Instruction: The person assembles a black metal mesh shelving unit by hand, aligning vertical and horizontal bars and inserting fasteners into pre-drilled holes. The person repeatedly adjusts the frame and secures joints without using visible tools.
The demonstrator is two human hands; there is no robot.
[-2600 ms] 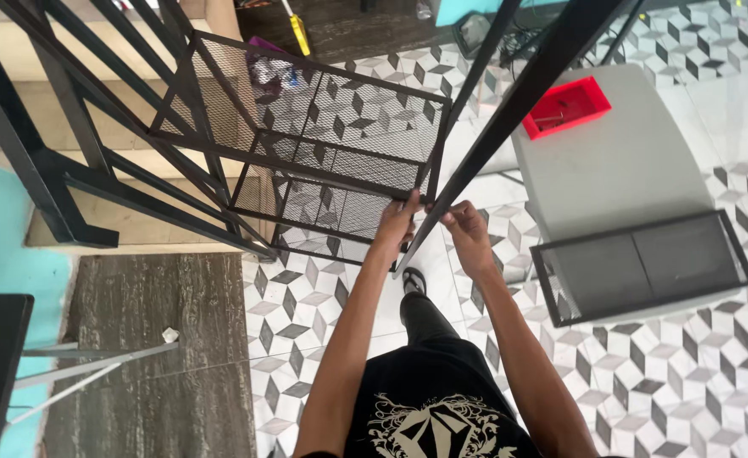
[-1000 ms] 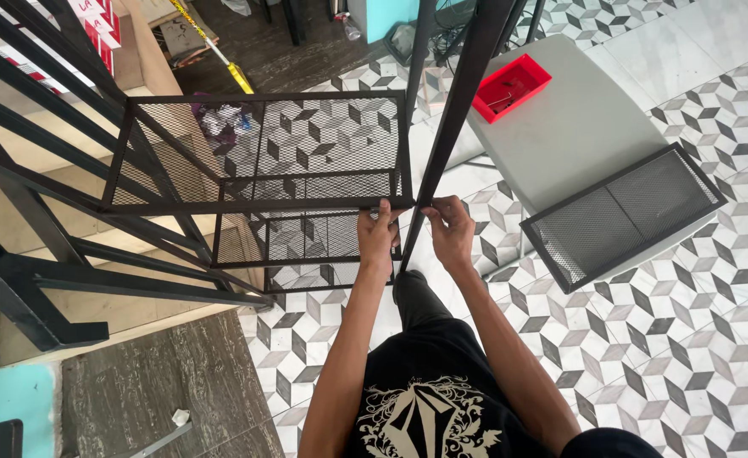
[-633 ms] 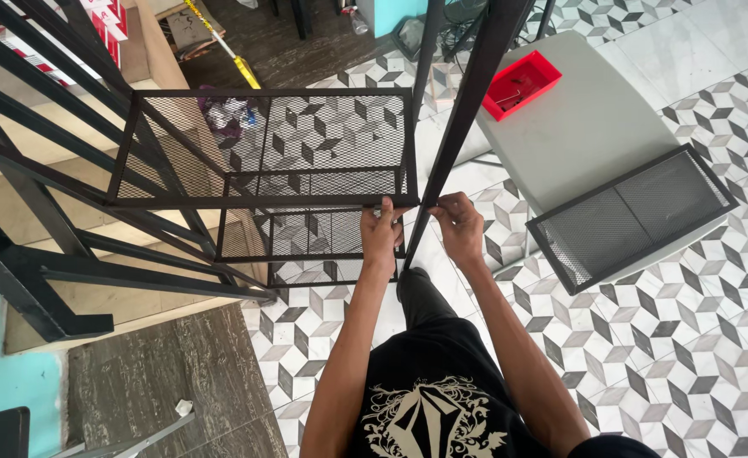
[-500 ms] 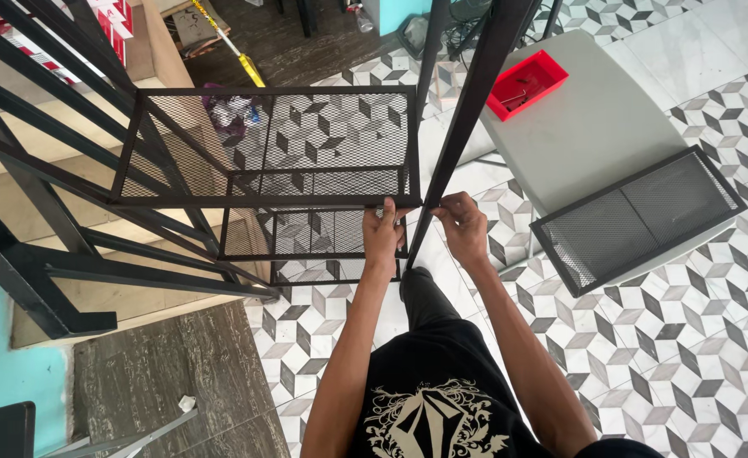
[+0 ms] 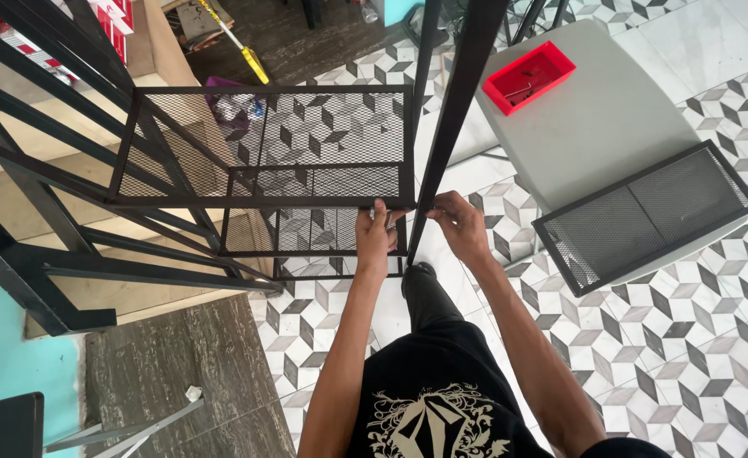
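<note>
A black metal rack stands in front of me, with a black mesh shelf (image 5: 306, 144) set into it and a lower mesh shelf (image 5: 314, 231) beneath. My left hand (image 5: 375, 236) grips the front right corner of the upper shelf's frame. My right hand (image 5: 458, 227) pinches at the black upright post (image 5: 458, 102) just beside that corner; whatever small part is between its fingers is hidden. The two hands are a few centimetres apart, on either side of the post.
A grey table (image 5: 594, 127) on the right carries a red tray (image 5: 529, 76) with small parts and a loose black mesh shelf (image 5: 645, 216). Black stair-like bars (image 5: 43, 170) and wooden steps are on the left. A yellow-handled tool (image 5: 242, 47) lies on the dark floor beyond. Patterned tiles are underfoot.
My view has shifted slightly, so the rack and table sit a little differently in the picture. Both hands stay at the same shelf corner and post.
</note>
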